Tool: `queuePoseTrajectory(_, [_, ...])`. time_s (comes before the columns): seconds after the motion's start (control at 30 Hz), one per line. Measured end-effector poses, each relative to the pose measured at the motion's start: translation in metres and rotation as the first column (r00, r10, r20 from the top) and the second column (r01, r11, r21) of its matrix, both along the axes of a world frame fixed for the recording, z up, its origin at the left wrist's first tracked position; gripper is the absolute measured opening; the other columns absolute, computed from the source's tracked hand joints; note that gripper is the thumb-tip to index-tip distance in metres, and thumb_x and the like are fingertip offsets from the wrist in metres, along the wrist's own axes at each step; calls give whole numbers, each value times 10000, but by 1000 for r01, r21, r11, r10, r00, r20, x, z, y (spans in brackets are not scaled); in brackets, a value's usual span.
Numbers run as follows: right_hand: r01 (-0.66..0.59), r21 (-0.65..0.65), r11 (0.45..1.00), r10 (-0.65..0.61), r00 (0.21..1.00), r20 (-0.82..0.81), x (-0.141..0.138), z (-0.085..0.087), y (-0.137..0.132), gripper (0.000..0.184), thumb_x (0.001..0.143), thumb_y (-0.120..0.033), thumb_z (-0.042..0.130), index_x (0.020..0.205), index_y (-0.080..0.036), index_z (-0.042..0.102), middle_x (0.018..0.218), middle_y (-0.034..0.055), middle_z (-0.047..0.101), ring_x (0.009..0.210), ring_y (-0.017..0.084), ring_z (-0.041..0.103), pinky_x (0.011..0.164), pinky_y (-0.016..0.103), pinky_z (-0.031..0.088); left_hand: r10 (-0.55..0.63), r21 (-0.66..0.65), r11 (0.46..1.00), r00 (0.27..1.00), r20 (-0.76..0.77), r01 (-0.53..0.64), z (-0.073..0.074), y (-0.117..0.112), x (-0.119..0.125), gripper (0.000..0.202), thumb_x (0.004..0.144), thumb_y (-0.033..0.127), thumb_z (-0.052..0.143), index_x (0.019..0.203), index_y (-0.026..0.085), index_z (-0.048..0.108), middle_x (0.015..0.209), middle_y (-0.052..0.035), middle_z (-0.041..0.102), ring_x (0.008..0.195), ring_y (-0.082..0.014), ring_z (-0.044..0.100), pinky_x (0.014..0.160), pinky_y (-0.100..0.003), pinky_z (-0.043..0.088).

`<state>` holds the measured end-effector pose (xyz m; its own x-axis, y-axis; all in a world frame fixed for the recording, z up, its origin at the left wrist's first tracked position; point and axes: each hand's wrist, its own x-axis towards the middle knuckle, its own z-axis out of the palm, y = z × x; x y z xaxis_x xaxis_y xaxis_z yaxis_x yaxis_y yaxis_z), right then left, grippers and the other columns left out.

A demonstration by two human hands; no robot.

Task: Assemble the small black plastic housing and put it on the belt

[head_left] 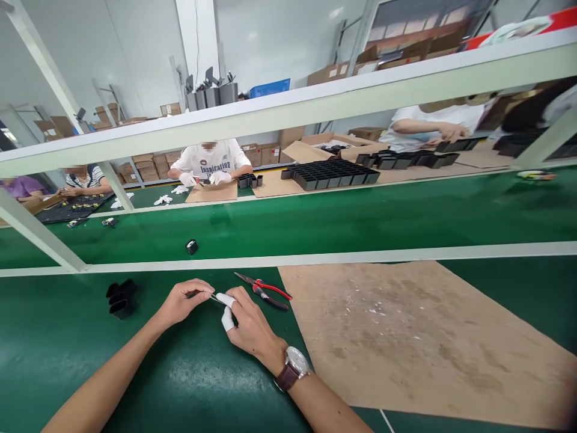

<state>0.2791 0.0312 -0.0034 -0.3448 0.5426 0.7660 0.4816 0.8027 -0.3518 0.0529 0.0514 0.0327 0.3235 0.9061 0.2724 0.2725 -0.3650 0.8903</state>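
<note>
My left hand and my right hand meet over the green bench top. Between their fingertips is a small thin dark piece, too small to identify. The left thumb and fingers pinch one end. White finger cots cover two fingers of my right hand, and one covered fingertip holds the other end. A watch with a brown strap is on my right wrist. Red-handled pliers lie just beyond my right hand.
A black plastic multi-cell part stands left of my hands. A small black round item lies on the green belt beyond. A brown cardboard sheet covers the bench to the right. Across the line, several people work with black trays.
</note>
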Motion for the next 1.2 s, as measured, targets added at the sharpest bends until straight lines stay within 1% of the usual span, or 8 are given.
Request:
queuePoseTrajectory(0.3, [162, 45, 986, -168, 961, 219, 8, -2, 9, 280, 899, -20, 498, 1098, -150, 645, 1046, 114, 645, 969, 252, 573, 740, 352, 557, 189, -64, 981, 980, 64, -185, 2, 17, -17, 463, 1060, 558, 506, 1022, 162, 745, 988, -119, 773, 777, -207, 742, 729, -364, 631])
queuePoseTrajectory(0.37, [199, 44, 979, -203, 944, 260, 13, -3, 13, 285, 889, -12, 513, 1095, -143, 660, 1042, 116, 650, 972, 263, 568, 747, 362, 550, 166, -104, 981, 986, 0, -165, 0, 21, -19, 460, 1004, 582, 599, 942, 150, 744, 932, -128, 782, 737, -238, 761, 700, -399, 646])
queuePoseTrajectory(0.43, [224, 42, 974, -226, 929, 294, 16, -3, 16, 283, 884, -14, 530, 1096, -139, 670, 1040, 115, 653, 977, 268, 566, 761, 366, 545, 140, -111, 983, 988, -64, -147, -2, 22, -20, 394, 910, 553, 744, 902, 160, 761, 1081, -166, 790, 970, -323, 785, 866, -484, 646])
queuePoseTrajectory(0.53, [242, 30, 970, -237, 908, 346, 17, -3, 15, 275, 885, -23, 552, 1095, -145, 681, 1061, 111, 656, 998, 264, 569, 775, 358, 540, 246, 88, 969, 949, -200, -232, -5, 22, -17, 325, 950, 507, 704, 1099, 224, 767, 1544, -150, 583, 1490, -374, 488, 1189, -581, 446])
queuePoseTrajectory(0.6, [253, 19, 967, -241, 892, 382, 16, -3, 14, 281, 886, -26, 564, 1109, -150, 683, 1079, 110, 656, 1012, 260, 573, 785, 353, 539, 318, 241, 937, 905, -281, -254, -7, 20, -15, 314, 1023, 468, 602, 1211, 250, 728, 1612, -127, 513, 1538, -342, 429, 1239, -596, 378])
queuePoseTrajectory(0.77, [288, 5, 958, -256, 846, 467, 18, -4, 16, 288, 846, -23, 618, 1099, -142, 690, 1094, 110, 656, 1014, 271, 585, 816, 370, 551, 200, 282, 954, 912, -357, -100, -15, 3, -15, 224, 1050, 388, 585, 1126, 239, 734, 1337, -113, 714, 1263, -272, 694, 1105, -486, 560])
queuePoseTrajectory(0.97, [381, 14, 924, -327, 774, 542, 20, -9, 21, 296, 861, 23, 568, 1078, -128, 701, 1067, 140, 654, 1020, 293, 588, 915, 412, 546, 84, 302, 951, 883, -461, 67, -18, -37, -24, 175, 1061, 273, 594, 1172, 246, 726, 1335, -98, 708, 1193, -233, 723, 904, -334, 660])
queuePoseTrajectory(1.2, [399, 50, 915, -350, 728, 590, 23, -12, 22, 298, 904, 14, 525, 1081, -140, 708, 1035, 125, 641, 989, 280, 608, 926, 415, 561, 137, 508, 857, 911, -389, 88, -25, -49, -29, 202, 1038, 142, 615, 1196, 211, 721, 1244, -102, 736, 1131, -231, 725, 958, -364, 632])
